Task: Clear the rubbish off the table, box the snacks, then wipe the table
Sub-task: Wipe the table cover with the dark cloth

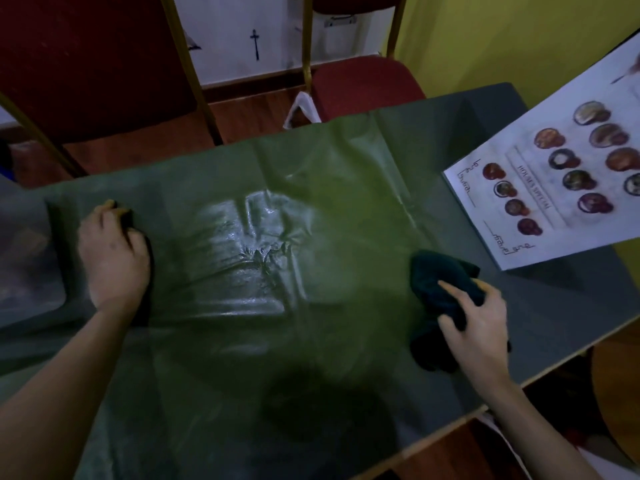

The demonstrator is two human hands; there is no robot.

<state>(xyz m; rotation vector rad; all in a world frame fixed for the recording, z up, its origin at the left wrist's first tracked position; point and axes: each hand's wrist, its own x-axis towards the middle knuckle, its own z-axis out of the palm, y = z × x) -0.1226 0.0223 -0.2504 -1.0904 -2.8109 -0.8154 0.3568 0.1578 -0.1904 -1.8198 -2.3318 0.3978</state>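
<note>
A green plastic cover [311, 188] lies wrinkled over the grey table [561, 306], with a shiny patch near its middle. My right hand [481, 327] grips a dark crumpled cloth [440, 278] pressed on the table at the cover's right edge. My left hand [114, 258] rests palm down on the cover's left part, fingers curled, with something dark under it that I cannot make out.
A white picture menu [571, 174] lies at the table's far right. A clear plastic box [27, 258] stands at the left edge. Red chairs [367, 88] with gold legs and a white plastic bag [301, 109] are beyond the far edge.
</note>
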